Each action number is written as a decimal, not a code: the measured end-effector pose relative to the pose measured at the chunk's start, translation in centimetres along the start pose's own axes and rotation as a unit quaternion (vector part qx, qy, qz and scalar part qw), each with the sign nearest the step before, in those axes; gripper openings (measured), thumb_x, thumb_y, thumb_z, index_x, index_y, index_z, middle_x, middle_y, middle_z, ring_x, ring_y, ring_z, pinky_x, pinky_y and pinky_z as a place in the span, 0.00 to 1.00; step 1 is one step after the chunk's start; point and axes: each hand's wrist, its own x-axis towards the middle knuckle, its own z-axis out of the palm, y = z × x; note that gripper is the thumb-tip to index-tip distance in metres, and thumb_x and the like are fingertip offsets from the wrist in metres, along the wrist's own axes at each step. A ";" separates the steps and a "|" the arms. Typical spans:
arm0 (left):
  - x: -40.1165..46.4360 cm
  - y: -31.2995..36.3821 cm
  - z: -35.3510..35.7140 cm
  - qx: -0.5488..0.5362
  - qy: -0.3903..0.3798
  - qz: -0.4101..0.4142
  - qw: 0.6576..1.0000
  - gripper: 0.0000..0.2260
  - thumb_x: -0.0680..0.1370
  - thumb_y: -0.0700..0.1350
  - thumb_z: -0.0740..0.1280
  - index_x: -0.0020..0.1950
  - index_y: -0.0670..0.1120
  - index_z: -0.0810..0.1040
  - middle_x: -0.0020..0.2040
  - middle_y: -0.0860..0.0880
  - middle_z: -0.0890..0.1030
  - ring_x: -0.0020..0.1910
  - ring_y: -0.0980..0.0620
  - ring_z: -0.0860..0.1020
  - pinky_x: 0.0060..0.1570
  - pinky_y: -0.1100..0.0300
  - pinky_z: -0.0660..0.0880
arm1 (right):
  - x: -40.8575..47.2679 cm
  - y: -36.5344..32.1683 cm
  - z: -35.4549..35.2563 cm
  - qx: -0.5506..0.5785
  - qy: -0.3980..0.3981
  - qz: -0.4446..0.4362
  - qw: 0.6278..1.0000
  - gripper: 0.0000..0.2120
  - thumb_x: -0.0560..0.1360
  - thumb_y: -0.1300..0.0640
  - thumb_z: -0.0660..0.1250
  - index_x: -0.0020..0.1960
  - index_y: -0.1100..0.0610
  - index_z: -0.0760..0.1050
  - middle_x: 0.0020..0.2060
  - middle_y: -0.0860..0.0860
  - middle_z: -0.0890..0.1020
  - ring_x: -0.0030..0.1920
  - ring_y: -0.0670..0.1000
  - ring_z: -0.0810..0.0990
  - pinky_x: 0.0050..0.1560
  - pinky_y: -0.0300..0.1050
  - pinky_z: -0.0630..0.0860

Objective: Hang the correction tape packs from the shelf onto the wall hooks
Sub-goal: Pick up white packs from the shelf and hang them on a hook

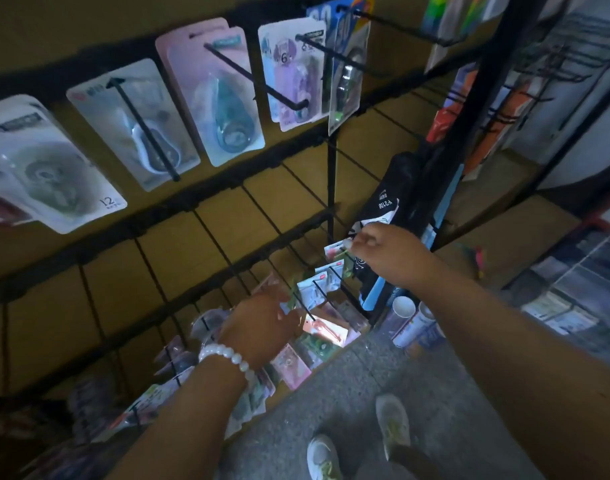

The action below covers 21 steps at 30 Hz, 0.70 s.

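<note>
Several correction tape packs hang on black wall hooks: a pink-backed pack (213,95) and a purple pack (293,74) in the top row. Low down, more packs hang on short hooks, among them a pale blue pack (314,289). My right hand (386,254) reaches to the lowest right hooks and pinches the top of a small pack (334,252) at a hook. My left hand (258,327), with a white bead bracelet, grips a pack (289,299) among the lower hooks; its fingers are partly hidden behind the packs.
A black grid rack (331,174) covers the yellow wall. A black bag (390,202) and white tubes (404,317) stand on the floor at the rack's right foot. More racks with goods stand to the right. My shoes (393,420) are on the grey floor.
</note>
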 end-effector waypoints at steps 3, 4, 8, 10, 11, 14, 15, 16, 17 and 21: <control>-0.2 -0.4 0.6 -0.014 0.001 -0.022 1.000 0.15 0.80 0.52 0.65 0.65 0.49 0.76 0.57 0.49 0.83 0.52 0.51 0.80 0.48 0.65 0.71 | 0.7 0.1 0.9 -0.009 -0.049 -0.022 0.999 0.15 0.76 0.44 0.63 0.48 0.56 0.74 0.37 0.50 0.79 0.38 0.50 0.75 0.36 0.43 0.67; -0.3 -0.7 1.0 -0.021 0.009 -0.033 0.999 0.16 0.80 0.52 0.65 0.65 0.50 0.76 0.56 0.49 0.83 0.52 0.51 0.81 0.48 0.64 0.73 | 0.7 0.2 1.3 -0.018 -0.065 -0.031 0.997 0.14 0.76 0.44 0.63 0.49 0.56 0.75 0.40 0.51 0.81 0.39 0.51 0.76 0.39 0.44 0.68; -1.0 -1.6 3.4 -0.017 0.038 -0.091 0.995 0.13 0.81 0.50 0.63 0.63 0.49 0.77 0.54 0.49 0.84 0.52 0.50 0.82 0.49 0.62 0.74 | 0.9 1.2 2.4 -0.070 -0.115 -0.078 0.988 0.10 0.76 0.47 0.63 0.51 0.53 0.76 0.41 0.48 0.82 0.44 0.50 0.79 0.43 0.44 0.72; -1.5 -1.6 5.1 -0.021 0.032 -0.131 0.991 0.13 0.81 0.48 0.61 0.64 0.47 0.76 0.55 0.47 0.83 0.54 0.47 0.81 0.52 0.58 0.76 | 1.2 2.1 2.8 -0.093 -0.137 -0.095 0.982 0.09 0.76 0.46 0.63 0.50 0.51 0.76 0.37 0.45 0.79 0.41 0.49 0.78 0.40 0.43 0.71; -1.9 -1.5 6.0 -0.030 0.031 -0.153 0.987 0.14 0.81 0.49 0.61 0.64 0.47 0.75 0.56 0.47 0.83 0.55 0.46 0.81 0.53 0.57 0.77 | 1.4 2.7 3.1 -0.105 -0.145 -0.103 0.978 0.09 0.76 0.45 0.63 0.50 0.50 0.76 0.37 0.45 0.79 0.41 0.49 0.78 0.40 0.44 0.71; -2.6 -1.4 9.1 -0.045 0.043 -0.204 0.977 0.17 0.79 0.52 0.63 0.66 0.48 0.74 0.56 0.47 0.82 0.55 0.45 0.81 0.55 0.53 0.77 | 2.1 4.8 4.0 -0.119 -0.178 -0.118 0.970 0.10 0.75 0.45 0.64 0.50 0.51 0.75 0.41 0.46 0.81 0.43 0.50 0.79 0.43 0.44 0.73; -2.9 -1.4 10.0 -0.046 0.041 -0.219 0.974 0.17 0.79 0.53 0.63 0.66 0.48 0.74 0.56 0.46 0.83 0.55 0.44 0.81 0.55 0.53 0.77 | 2.2 5.6 4.3 -0.121 -0.190 -0.121 0.967 0.10 0.75 0.45 0.64 0.50 0.51 0.76 0.42 0.46 0.81 0.44 0.50 0.79 0.43 0.43 0.73; -3.0 -1.4 10.8 -0.046 0.041 -0.229 0.971 0.17 0.79 0.53 0.63 0.66 0.48 0.74 0.56 0.46 0.83 0.55 0.44 0.81 0.55 0.52 0.78 | 2.3 6.3 4.6 -0.122 -0.201 -0.125 0.964 0.10 0.75 0.46 0.64 0.51 0.51 0.76 0.43 0.47 0.81 0.44 0.50 0.79 0.42 0.42 0.73; -3.2 -1.6 11.6 -0.043 0.040 -0.237 0.970 0.18 0.79 0.53 0.63 0.67 0.48 0.73 0.57 0.46 0.83 0.55 0.45 0.81 0.55 0.52 0.78 | 2.3 6.9 5.0 -0.123 -0.210 -0.129 0.961 0.10 0.75 0.46 0.64 0.51 0.51 0.76 0.43 0.47 0.80 0.45 0.50 0.79 0.41 0.42 0.72; -2.9 -2.9 14.4 -0.040 0.049 -0.252 0.966 0.17 0.79 0.54 0.64 0.66 0.49 0.73 0.54 0.47 0.84 0.52 0.45 0.82 0.52 0.54 0.79 | 2.5 9.0 7.0 -0.136 -0.227 -0.131 0.955 0.11 0.76 0.47 0.64 0.52 0.52 0.76 0.45 0.47 0.80 0.46 0.50 0.79 0.40 0.42 0.69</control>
